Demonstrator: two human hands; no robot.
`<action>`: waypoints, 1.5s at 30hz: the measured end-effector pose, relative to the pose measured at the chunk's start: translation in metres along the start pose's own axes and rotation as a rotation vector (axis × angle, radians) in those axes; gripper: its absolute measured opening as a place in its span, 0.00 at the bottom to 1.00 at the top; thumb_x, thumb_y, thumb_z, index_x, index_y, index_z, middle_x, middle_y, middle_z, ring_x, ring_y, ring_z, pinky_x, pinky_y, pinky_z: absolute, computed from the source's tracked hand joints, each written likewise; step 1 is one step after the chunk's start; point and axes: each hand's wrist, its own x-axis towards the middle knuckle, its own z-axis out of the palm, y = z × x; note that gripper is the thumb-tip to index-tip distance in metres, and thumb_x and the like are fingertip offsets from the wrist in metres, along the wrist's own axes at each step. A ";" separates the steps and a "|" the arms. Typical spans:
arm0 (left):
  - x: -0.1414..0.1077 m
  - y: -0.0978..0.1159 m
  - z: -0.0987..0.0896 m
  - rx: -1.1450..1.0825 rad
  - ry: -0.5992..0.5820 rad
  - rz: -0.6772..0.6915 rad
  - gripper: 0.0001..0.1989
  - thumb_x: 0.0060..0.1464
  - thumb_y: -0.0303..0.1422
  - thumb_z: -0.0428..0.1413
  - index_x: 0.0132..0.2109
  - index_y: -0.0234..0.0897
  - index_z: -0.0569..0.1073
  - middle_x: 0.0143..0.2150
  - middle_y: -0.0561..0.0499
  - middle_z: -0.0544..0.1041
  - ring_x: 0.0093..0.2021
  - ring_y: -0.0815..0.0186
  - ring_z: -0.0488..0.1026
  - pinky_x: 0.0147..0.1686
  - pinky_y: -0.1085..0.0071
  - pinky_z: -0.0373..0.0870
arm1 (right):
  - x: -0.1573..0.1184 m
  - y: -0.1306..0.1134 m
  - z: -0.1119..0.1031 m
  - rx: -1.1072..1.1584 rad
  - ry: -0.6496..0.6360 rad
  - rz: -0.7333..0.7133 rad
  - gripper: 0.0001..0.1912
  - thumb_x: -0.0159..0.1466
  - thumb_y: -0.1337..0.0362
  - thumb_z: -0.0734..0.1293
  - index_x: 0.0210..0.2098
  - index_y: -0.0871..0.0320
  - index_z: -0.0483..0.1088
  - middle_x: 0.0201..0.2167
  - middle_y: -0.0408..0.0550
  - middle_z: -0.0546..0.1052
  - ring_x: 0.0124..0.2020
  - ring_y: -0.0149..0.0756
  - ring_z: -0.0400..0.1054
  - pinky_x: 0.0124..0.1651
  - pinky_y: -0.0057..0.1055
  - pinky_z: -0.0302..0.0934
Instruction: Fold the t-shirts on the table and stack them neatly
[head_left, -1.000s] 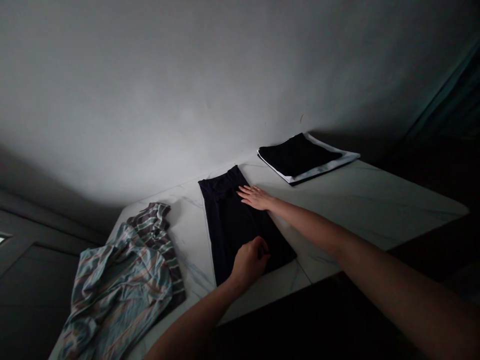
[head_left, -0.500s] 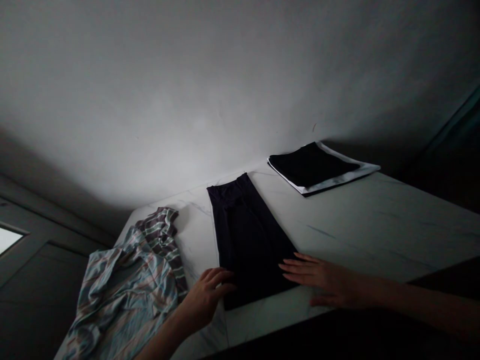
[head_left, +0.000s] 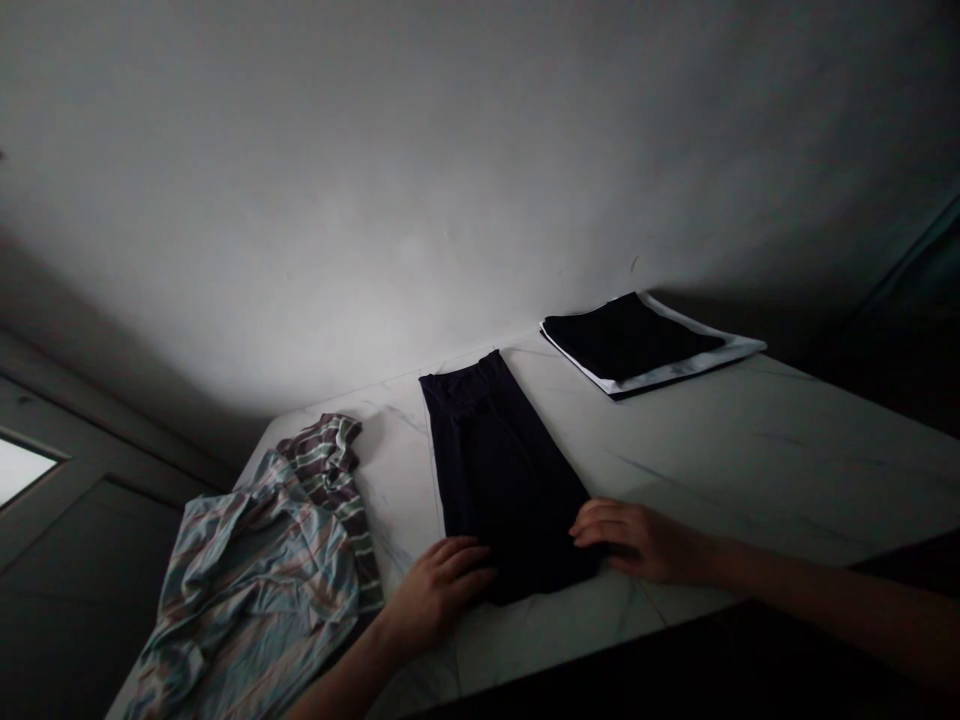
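A dark garment (head_left: 510,470), folded into a long narrow shape with what looks like a waistband at its far end, lies on the marble-patterned table (head_left: 697,480). My left hand (head_left: 442,585) grips its near left corner, fingers over the cloth. At the near right corner, my right hand (head_left: 637,540) has its fingers curled over the edge, thumb low beside them. The near edge between the hands sags slightly. Shadow hides much of the cloth's detail.
Left of the garment lie a crumpled light blue plaid cloth (head_left: 255,570) and a dark striped one (head_left: 330,455). A flat stack of black and white folded cloth (head_left: 634,345) rests at the back right. Behind the table rises a pale wall (head_left: 420,180); a grey door (head_left: 82,540) stands at left.
My right hand has gone from lying flat with fingers stretched to curled on the garment's edge. My left hand has shifted slightly right, and the near edge has moved a little.
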 end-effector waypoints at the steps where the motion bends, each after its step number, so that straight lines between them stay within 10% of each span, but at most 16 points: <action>1: 0.000 -0.003 0.002 -0.032 0.008 -0.003 0.18 0.67 0.32 0.46 0.62 0.44 0.68 0.61 0.47 0.73 0.64 0.60 0.66 0.61 0.60 0.67 | 0.001 0.002 0.002 0.013 0.017 -0.020 0.19 0.62 0.71 0.62 0.51 0.56 0.74 0.50 0.54 0.78 0.55 0.39 0.69 0.57 0.42 0.65; 9: -0.002 -0.016 0.003 -0.109 -0.115 -0.110 0.31 0.61 0.22 0.46 0.68 0.51 0.60 0.72 0.51 0.57 0.73 0.57 0.48 0.67 0.48 0.56 | 0.009 0.014 0.004 -0.053 0.057 0.051 0.20 0.62 0.72 0.62 0.50 0.53 0.77 0.54 0.54 0.77 0.57 0.42 0.69 0.58 0.48 0.63; 17: -0.022 0.042 -0.041 -0.401 -0.369 -0.046 0.25 0.65 0.40 0.51 0.68 0.57 0.60 0.72 0.54 0.56 0.72 0.54 0.49 0.70 0.47 0.43 | -0.026 -0.032 -0.027 0.148 -0.245 0.072 0.18 0.67 0.58 0.64 0.55 0.47 0.74 0.54 0.52 0.77 0.61 0.44 0.66 0.69 0.55 0.45; 24: -0.006 0.050 -0.054 -0.563 -0.467 -0.060 0.22 0.68 0.41 0.44 0.67 0.59 0.61 0.70 0.56 0.60 0.72 0.59 0.50 0.72 0.52 0.42 | 0.002 -0.043 -0.045 0.269 -0.510 0.120 0.20 0.64 0.51 0.68 0.51 0.54 0.78 0.50 0.55 0.79 0.56 0.45 0.70 0.62 0.45 0.58; 28: -0.011 0.039 -0.053 -0.631 -0.485 -0.003 0.20 0.66 0.36 0.50 0.63 0.55 0.68 0.70 0.56 0.61 0.72 0.57 0.50 0.71 0.54 0.46 | 0.032 -0.031 -0.064 0.362 -0.749 0.236 0.38 0.49 0.43 0.76 0.55 0.54 0.75 0.52 0.54 0.78 0.56 0.48 0.71 0.58 0.39 0.62; 32: 0.003 -0.028 -0.069 -0.594 -0.145 -0.217 0.15 0.63 0.31 0.53 0.54 0.45 0.76 0.57 0.50 0.77 0.62 0.60 0.69 0.62 0.62 0.65 | 0.115 -0.005 -0.079 0.327 -0.648 0.313 0.27 0.57 0.49 0.73 0.52 0.57 0.77 0.47 0.52 0.80 0.48 0.41 0.75 0.51 0.32 0.66; 36: 0.053 -0.151 -0.078 -0.248 0.190 -0.567 0.12 0.60 0.24 0.51 0.46 0.38 0.78 0.44 0.46 0.80 0.46 0.62 0.76 0.52 0.63 0.71 | 0.231 0.037 -0.057 -0.030 -0.153 0.431 0.12 0.62 0.63 0.69 0.43 0.59 0.80 0.39 0.50 0.82 0.36 0.36 0.76 0.44 0.29 0.65; 40: 0.095 -0.244 -0.071 -0.214 0.141 -0.675 0.15 0.54 0.21 0.54 0.46 0.38 0.77 0.46 0.47 0.76 0.46 0.63 0.73 0.52 0.64 0.70 | 0.308 0.073 -0.020 -0.170 0.069 0.563 0.09 0.63 0.65 0.70 0.42 0.61 0.79 0.45 0.55 0.81 0.45 0.42 0.75 0.44 0.29 0.64; 45: 0.107 -0.284 -0.060 -0.319 0.032 -0.609 0.07 0.47 0.28 0.62 0.37 0.38 0.78 0.39 0.50 0.76 0.41 0.64 0.72 0.45 0.68 0.71 | 0.334 0.094 0.004 -0.176 0.069 0.596 0.14 0.59 0.57 0.74 0.40 0.59 0.77 0.38 0.51 0.81 0.38 0.40 0.75 0.37 0.28 0.63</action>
